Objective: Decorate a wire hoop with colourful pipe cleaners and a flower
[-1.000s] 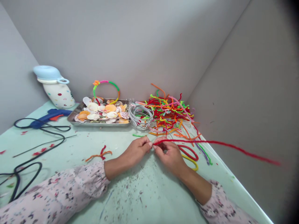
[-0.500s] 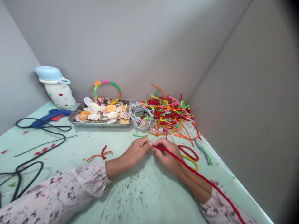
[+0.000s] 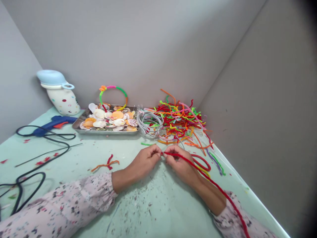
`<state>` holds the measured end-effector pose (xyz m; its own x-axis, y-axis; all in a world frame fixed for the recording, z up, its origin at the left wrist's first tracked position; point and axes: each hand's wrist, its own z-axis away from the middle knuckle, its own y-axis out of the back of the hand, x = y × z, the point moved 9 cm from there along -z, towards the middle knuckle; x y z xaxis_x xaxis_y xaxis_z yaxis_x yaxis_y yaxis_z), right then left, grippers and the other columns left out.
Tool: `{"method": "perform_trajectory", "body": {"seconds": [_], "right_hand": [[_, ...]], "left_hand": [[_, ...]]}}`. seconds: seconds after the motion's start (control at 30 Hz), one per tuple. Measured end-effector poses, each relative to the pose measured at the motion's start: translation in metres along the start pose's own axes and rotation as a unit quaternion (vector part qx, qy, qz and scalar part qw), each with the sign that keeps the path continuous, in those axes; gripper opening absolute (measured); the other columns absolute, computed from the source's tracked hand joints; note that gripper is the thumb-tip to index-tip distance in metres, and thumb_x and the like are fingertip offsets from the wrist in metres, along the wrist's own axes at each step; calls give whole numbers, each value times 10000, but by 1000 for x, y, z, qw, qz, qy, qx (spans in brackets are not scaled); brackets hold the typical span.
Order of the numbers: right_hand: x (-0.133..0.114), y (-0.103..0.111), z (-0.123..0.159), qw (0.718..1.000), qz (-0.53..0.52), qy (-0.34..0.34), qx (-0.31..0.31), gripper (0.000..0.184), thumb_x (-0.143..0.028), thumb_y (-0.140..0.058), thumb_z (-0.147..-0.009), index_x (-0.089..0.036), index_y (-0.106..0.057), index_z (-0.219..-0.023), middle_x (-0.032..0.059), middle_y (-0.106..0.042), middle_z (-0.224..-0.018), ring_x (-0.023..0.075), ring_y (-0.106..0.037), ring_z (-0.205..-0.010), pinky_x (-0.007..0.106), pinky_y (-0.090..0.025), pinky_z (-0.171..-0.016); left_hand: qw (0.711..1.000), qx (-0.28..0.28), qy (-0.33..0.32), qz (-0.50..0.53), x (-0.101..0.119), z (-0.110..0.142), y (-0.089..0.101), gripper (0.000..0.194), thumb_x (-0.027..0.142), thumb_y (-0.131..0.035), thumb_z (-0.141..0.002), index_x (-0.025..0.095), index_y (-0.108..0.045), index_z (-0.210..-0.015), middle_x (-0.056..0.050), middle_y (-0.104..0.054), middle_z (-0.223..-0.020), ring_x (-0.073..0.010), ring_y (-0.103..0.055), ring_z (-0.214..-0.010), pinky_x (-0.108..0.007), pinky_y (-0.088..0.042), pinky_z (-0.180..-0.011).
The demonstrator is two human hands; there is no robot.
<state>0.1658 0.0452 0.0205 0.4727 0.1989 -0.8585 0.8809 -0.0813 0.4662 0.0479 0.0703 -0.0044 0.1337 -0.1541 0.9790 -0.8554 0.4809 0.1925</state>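
My left hand (image 3: 143, 162) and my right hand (image 3: 182, 165) meet almost fingertip to fingertip over the middle of the table. Both are closed in a pinch on a long red pipe cleaner (image 3: 232, 205); a bit of red shows in the small gap between the fingertips. From there its long free end runs over my right hand and down along that forearm and sleeve. Whether a wire lies inside the pinch is hidden by the fingers. A grey wire coil (image 3: 150, 124) lies just beyond my hands, with one strand curving toward the right hand.
A metal tray (image 3: 109, 133) of seashells stands at the back, with a multicoloured hoop (image 3: 121, 89) upright in it. Right of it heap pipe cleaners (image 3: 180, 115). Red-handled scissors (image 3: 209, 165) lie beside my right hand. At left are a blue glue gun (image 3: 51, 125), black cord (image 3: 59, 155) and bottle (image 3: 60, 96).
The pipe cleaner's free end has swung from out past the table's right edge down onto my right forearm. Both hands keep pinching at nearly the same spot, now slightly farther apart.
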Motion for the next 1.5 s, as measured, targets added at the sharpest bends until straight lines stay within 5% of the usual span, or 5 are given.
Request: {"method": "perform_trajectory", "body": {"seconds": [0.6, 1.5], "right_hand": [[5, -1, -4, 992, -83, -82, -42, 68, -254, -578, -771, -196, -560, -802, -53, -549, -596, 99, -510, -531, 213, -397, -515], [-4, -3, -7, 982, -145, -58, -105, 159, -327, -541, -811, -182, -524, -873, -29, -553, -629, 114, -520, -566, 240, -388, -551]], "left_hand": [[995, 28, -47, -79, 18, 4, 3, 126, 252, -455, -874, 181, -559, -885, 48, -504, -583, -93, -460, -539, -205, -340, -532], [992, 27, -101, -71, 31, 6, 5, 163, 296, -487, -865, 168, -587, -856, 11, -574, -713, -98, -518, -609, -213, -400, -585]]}}
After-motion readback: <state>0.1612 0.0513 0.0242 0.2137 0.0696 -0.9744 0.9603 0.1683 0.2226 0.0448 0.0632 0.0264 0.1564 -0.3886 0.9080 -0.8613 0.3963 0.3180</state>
